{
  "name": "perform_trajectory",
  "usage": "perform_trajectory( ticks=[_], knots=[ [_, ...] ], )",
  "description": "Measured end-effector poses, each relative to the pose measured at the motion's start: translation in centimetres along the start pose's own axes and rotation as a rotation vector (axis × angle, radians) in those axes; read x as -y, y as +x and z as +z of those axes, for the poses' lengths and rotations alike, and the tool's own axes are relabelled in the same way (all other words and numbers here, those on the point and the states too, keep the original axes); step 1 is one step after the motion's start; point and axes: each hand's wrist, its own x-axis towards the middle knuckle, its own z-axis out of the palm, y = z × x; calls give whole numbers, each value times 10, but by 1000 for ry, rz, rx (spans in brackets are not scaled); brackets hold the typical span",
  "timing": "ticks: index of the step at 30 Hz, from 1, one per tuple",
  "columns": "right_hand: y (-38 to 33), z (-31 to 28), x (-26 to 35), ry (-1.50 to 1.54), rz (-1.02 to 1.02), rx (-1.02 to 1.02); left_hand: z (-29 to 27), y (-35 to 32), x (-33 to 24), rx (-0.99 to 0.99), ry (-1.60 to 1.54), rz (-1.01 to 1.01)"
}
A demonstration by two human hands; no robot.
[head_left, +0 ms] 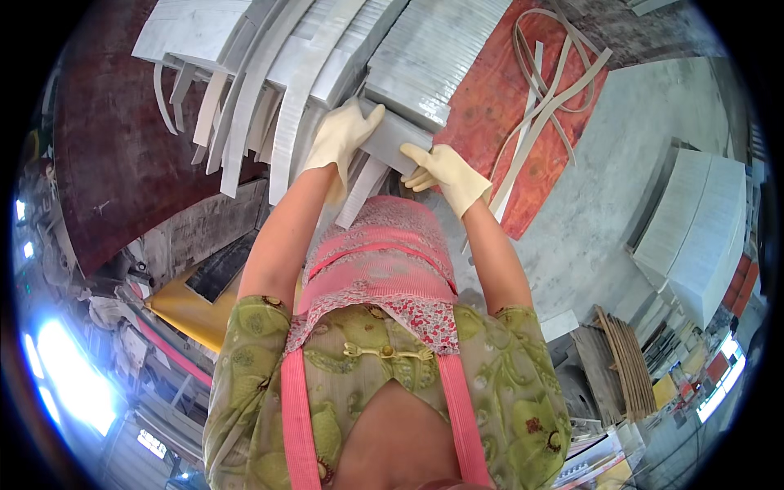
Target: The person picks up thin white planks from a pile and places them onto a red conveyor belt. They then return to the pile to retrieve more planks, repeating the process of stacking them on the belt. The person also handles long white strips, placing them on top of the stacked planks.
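Now both gloved hands grip one grey stone strip point(390, 139), a flat rectangular piece held out ahead of the person's chest. The left hand point(341, 139) wraps its pale glove over the strip's left end, thumb pointing up along the near face and fingers curled behind it. The right hand point(449, 175) clamps the strip's lower right end, thumb on top and fingers tucked under. So neither hand is spread; each is closed on the same piece.

That strip sits at the near edge of a stack of grey stone slabs point(437, 49), touching or almost touching the bottom of the stack; I cannot tell whether it rests on it. Left of the stack, a fan of long white curved mouldings point(269, 73) leans together, their ends reaching down beside the left hand. All of these lie on a dark red board point(114, 147), which shows redder and grained to the right of the slabs. On that redder part lies a loose tangle of thin beige strips point(547, 90), well apart from the hands.

Farther right, on the grey concrete floor point(604, 196), stands another pile of white slabs point(694, 229). The person wears a green patterned top and a pink apron point(384, 261).
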Motion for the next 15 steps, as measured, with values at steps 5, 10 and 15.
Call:
perform_trajectory(
  ticks=[5,10,15],
  knots=[
    [-6,-4,14,-32,31,10,17,-25,5,-294,-97,139],
    [-9,6,21,18,64,-73,40,-77,36,-128,-429,230],
    [-24,11,21,-12,-32,-183,56,-82,47,323,-1238,-104]
  ],
)
